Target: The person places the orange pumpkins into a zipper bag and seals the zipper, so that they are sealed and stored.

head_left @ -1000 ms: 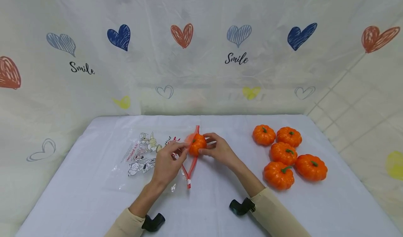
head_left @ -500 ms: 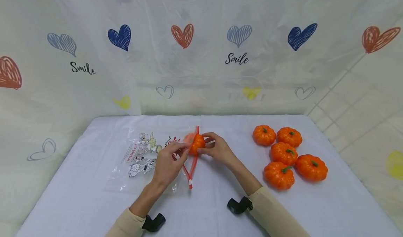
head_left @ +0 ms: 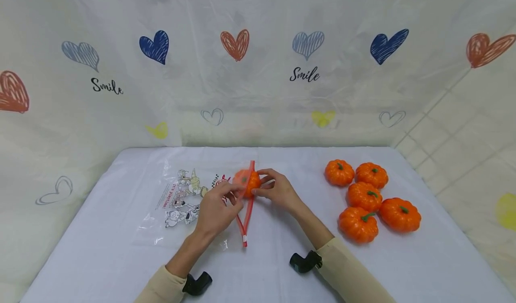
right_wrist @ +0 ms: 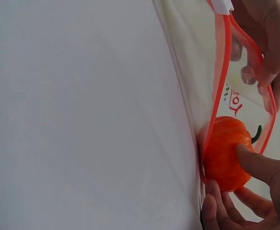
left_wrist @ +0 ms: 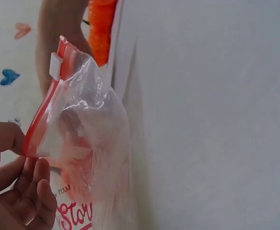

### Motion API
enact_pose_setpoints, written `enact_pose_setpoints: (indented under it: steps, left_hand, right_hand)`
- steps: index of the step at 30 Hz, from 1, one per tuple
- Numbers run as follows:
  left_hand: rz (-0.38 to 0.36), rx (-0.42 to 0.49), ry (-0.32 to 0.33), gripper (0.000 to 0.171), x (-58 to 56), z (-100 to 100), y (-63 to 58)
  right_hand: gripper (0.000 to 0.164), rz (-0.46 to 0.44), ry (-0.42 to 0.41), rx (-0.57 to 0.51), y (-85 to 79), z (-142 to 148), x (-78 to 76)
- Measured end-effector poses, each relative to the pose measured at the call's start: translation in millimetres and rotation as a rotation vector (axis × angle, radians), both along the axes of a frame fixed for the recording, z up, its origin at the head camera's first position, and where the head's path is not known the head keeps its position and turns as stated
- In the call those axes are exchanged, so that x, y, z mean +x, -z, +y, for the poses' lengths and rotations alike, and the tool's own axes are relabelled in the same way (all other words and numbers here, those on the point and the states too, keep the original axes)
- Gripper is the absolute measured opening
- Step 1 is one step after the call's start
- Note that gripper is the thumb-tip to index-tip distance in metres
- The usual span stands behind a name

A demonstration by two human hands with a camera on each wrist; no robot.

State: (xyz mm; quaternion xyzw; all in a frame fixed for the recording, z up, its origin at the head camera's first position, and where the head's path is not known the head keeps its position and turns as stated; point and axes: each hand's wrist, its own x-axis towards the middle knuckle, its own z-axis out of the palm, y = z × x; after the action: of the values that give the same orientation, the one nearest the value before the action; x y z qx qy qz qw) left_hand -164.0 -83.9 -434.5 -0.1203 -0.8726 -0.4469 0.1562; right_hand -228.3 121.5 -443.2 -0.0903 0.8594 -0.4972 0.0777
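A small orange pumpkin [head_left: 255, 181] with a green stem sits partway through the mouth of a clear zip bag [head_left: 187, 195] printed with cartoon figures. My left hand [head_left: 217, 209] pinches the bag's red zip edge between thumb and finger, lifting one side of the opening. My right hand [head_left: 280, 191] grips the pumpkin from the right; in the right wrist view the thumb presses on the pumpkin [right_wrist: 226, 155], with the other fingers below it. The bag's white slider [left_wrist: 56, 66] stands at one end of the red strip. Film covers the pumpkin's left part.
Several more orange pumpkins lie grouped on the right of the white-covered table, among them a front one [head_left: 358, 224] and a rightmost one [head_left: 400, 215]. Behind the table hangs a pale curtain [head_left: 266, 92] printed with hearts. Each sleeve carries a black wrist camera [head_left: 197, 284].
The pumpkin has moved left, deeper into the bag's mouth, with my right hand following it slightly left. My left hand keeps its pinch on the zip edge.
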Motion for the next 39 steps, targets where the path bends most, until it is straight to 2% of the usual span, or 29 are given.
enact_pose_setpoints:
  steps: [7,13,17,29,39]
  left_hand:
    - [-0.019,-0.076,-0.005,0.029,4.1,2.0,-2.4]
    - [-0.084,-0.099,-0.008,0.032,6.6,1.8,-4.2]
    - [-0.099,-0.089,-0.009,0.033,6.1,1.1,-3.5]
    - [-0.068,-0.006,0.006,0.033,5.1,-1.1,-4.6]
    - [-0.092,0.041,0.01,0.032,3.6,-1.6,-3.9]
  right_hand:
    - [0.057,-0.002,0.002,-0.006,-2.0,-0.2,-0.5]
    - [0.058,0.0,0.005,-0.005,-1.2,-0.3,-0.7]
    - [0.059,0.004,0.015,-0.007,-1.5,-0.8,-0.6]
    - [0.06,0.007,0.045,-0.041,-0.6,-7.2,-0.3]
    - [0.056,0.01,0.077,-0.056,0.8,-12.5,-1.0]
